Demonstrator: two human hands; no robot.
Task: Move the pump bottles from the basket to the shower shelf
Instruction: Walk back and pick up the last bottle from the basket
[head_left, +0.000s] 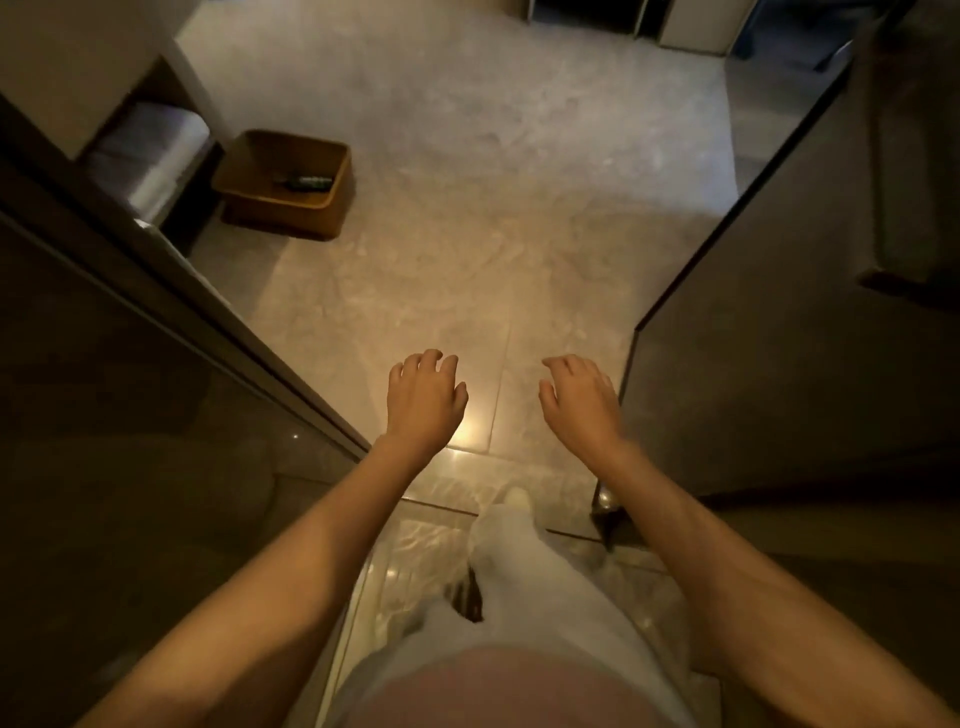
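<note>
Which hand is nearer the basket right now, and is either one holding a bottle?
The left hand is nearer: the basket sits on the floor ahead on that side. The right hand is farther. Both are empty; one bottle lies inside.

Single head cam, wide-angle, pitched steeply down at the tiled floor (467, 208). Both forearms enter from 6 o'clock; basket (283, 205) far off at 11 o'clock.
</note>
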